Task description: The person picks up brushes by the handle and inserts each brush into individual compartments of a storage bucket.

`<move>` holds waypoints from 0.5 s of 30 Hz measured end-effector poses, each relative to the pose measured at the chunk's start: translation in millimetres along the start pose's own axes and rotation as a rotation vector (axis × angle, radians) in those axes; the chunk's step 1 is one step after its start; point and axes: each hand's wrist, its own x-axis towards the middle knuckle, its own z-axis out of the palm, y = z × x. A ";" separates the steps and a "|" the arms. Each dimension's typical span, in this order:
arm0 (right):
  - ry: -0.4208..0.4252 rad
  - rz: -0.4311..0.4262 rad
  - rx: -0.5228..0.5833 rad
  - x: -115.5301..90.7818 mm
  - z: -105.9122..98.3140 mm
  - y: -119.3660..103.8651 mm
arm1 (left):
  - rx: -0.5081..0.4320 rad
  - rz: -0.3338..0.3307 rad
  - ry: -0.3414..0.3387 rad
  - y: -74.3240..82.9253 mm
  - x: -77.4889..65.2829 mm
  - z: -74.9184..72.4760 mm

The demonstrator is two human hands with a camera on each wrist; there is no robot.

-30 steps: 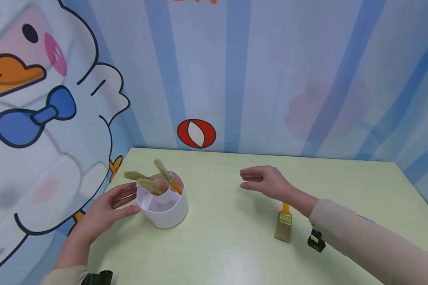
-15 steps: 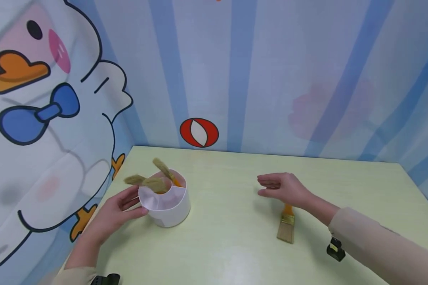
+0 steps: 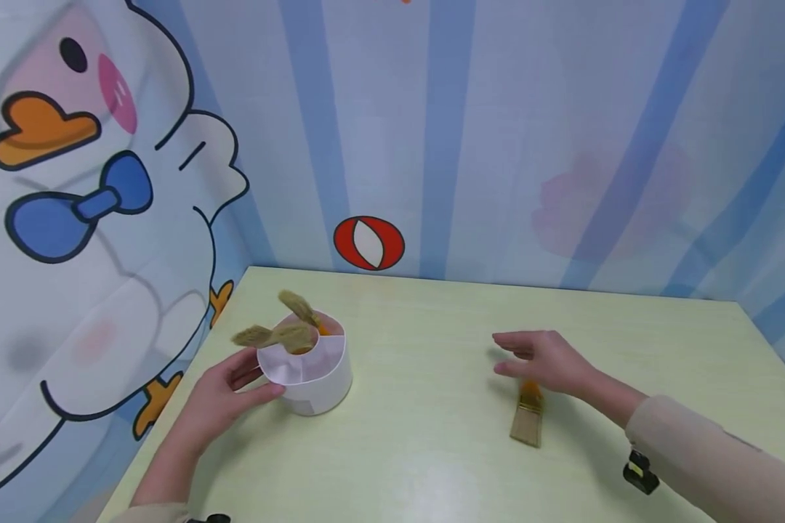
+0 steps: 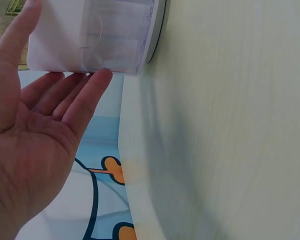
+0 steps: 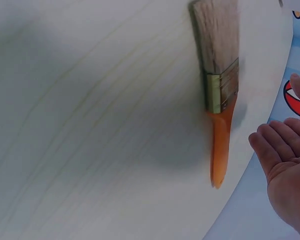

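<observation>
A white round divided holder [image 3: 323,388] stands on the left part of the table, with several bristle brushes [image 3: 294,336] leaning in its compartments. My left hand [image 3: 217,407] touches its left side, thumb at the front wall and fingers on the far side; the left wrist view shows those fingers fairly straight against the wall. On the right lies a flat paintbrush [image 3: 527,426] with an orange handle, bristles toward me. My right hand [image 3: 552,361] is over its handle end in the head view, fingers extended and holding nothing. The right wrist view shows the hand apart from the paintbrush [image 5: 221,100].
The pale wooden table [image 3: 425,407] meets a blue striped backdrop [image 3: 484,145] at its far edge. A printed duck [image 3: 105,290] covers the left wall. Dark wrist cameras [image 3: 641,472] are strapped under the sleeves.
My right hand has moved right and toward me, over the paintbrush's handle. The holder has turned, shifting its brushes and dividers, while my left thumb has slid onto its front.
</observation>
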 end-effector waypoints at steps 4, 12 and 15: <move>-0.005 0.001 -0.133 -6.4 -2.0 4.4 | 0.053 -0.029 0.044 3.1 -2.2 3.6; -0.014 -0.086 -0.328 -27.1 -7.3 10.9 | 0.105 -0.090 0.073 8.2 -3.5 8.4; -0.036 -0.127 -0.376 -34.3 -7.2 13.5 | 0.108 -0.084 0.081 9.0 -4.4 8.2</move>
